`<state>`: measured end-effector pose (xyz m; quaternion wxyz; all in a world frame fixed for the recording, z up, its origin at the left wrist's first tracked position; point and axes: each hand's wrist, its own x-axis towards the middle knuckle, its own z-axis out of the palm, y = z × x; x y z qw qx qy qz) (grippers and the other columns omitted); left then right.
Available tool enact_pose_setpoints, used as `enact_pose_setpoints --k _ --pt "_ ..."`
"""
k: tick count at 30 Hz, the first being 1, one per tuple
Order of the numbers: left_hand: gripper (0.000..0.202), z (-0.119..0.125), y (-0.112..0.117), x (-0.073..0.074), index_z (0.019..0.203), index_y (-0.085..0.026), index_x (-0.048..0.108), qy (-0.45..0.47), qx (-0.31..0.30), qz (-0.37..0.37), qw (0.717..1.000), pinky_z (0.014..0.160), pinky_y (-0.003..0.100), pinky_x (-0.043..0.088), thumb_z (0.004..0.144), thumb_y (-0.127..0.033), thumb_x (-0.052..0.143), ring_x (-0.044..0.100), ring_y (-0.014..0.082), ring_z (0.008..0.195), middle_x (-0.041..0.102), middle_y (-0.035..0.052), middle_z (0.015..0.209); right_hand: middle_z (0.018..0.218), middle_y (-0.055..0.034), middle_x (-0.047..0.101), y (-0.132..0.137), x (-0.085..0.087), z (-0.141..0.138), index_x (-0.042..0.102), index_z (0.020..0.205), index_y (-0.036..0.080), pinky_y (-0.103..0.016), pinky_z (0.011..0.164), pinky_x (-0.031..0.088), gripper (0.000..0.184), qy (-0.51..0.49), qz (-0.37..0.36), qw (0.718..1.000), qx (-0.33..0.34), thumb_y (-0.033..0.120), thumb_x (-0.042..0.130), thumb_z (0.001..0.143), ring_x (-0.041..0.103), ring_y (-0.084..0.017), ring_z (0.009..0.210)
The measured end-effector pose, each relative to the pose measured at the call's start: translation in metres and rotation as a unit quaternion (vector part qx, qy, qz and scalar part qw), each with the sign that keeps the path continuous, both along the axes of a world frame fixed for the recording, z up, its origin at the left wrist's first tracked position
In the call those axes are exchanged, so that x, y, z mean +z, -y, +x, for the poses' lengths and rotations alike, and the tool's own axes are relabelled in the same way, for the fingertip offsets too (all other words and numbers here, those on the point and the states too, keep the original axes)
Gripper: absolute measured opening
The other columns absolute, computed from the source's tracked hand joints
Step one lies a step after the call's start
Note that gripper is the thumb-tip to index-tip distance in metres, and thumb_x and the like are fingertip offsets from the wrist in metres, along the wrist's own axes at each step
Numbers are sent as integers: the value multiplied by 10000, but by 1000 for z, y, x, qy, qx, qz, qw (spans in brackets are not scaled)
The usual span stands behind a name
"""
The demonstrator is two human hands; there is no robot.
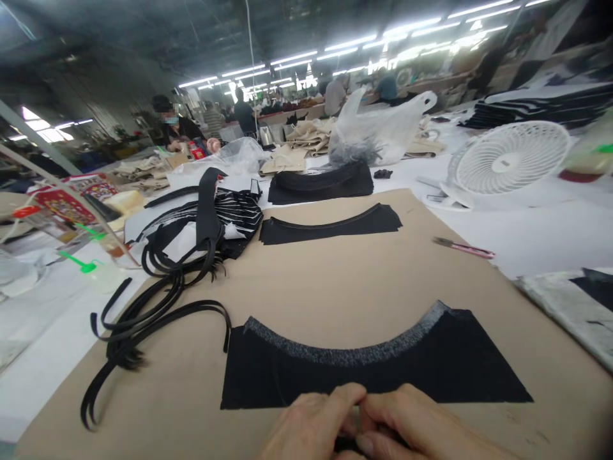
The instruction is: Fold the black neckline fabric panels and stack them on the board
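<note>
A black fabric piece with a curved grey-edged neckline lies flat on the tan paper sheet right in front of me. My left hand and my right hand meet at its near edge, fingers pinched together on a small dark bit that I cannot make out. Both hands sit at the bottom of the view, touching each other. To the left of the piece lies a tangle of thin black strips.
Further back lie a curved black piece, a stack of black pieces and a striped fabric bundle. A white fan and a pink-handled tool sit right. Plastic bags, bottles and other workers fill the back.
</note>
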<state>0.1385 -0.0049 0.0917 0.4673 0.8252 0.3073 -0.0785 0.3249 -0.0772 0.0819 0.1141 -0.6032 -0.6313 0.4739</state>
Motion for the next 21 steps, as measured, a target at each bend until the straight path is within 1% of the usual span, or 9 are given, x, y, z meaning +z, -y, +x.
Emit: enact_pose_setpoints --k 1,3,5,6,8,10,14,18,21 --pt "428 5 2 0 1263 -230 571 -23 12 -21 999 874 262 463 836 -248 577 663 198 959 735 28 1021 633 14 604 1 1 1 622 681 188 -202 511 307 165 1 -4 1000 2 188 517 807 538 -122 595" --pt "294 8 4 1 1122 -200 658 -65 44 -27 997 719 227 445 855 -241 543 666 172 803 745 20 877 674 0 627 4 4 5 635 707 187 -203 527 322 164 15 -14 1000 -4 198 514 817 555 -133 628" --pt "229 7 4 4 989 -183 708 -83 58 -18 995 657 211 399 848 -223 532 648 150 751 742 18 834 719 -9 647 8 8 10 642 739 189 -205 554 341 140 38 -25 999 -11 208 526 817 567 -143 665" --pt "222 5 4 5 954 -186 720 -84 61 -13 994 640 207 380 839 -216 534 641 143 744 740 13 828 735 -10 653 9 10 12 639 746 191 -207 564 345 124 51 -29 998 -15 212 535 811 569 -148 681" --pt "212 4 2 8 900 -204 736 -80 62 0 995 620 209 356 821 -214 539 628 134 735 733 -2 812 749 -8 655 11 13 17 626 737 195 -214 573 342 129 69 -35 997 -25 226 530 816 568 -154 703" --pt "186 5 -1 11 857 -222 738 -79 74 32 994 625 220 346 800 -230 562 621 139 741 723 -15 795 743 -2 648 10 13 21 606 716 199 -223 583 335 154 80 -28 996 -41 240 510 828 562 -157 713" --pt "169 15 -7 13 761 -242 716 -72 123 86 986 652 241 343 801 -272 555 624 153 764 709 -28 767 773 1 636 5 4 29 603 729 213 -239 618 333 146 87 7 993 -74 261 504 826 558 -171 764" --pt "180 27 -14 5 739 -246 699 -64 150 124 979 653 256 340 811 -287 539 617 168 755 703 -20 753 767 -13 638 -2 -10 33 606 743 210 -260 611 316 142 119 37 986 -114 253 503 832 569 -185 768" --pt "160 35 -20 -3 749 -243 696 -72 155 135 976 635 261 332 802 -310 562 607 171 723 691 -14 729 725 -15 633 -10 -16 33 596 721 203 -273 617 308 172 132 52 983 -116 235 489 851 571 -182 736"
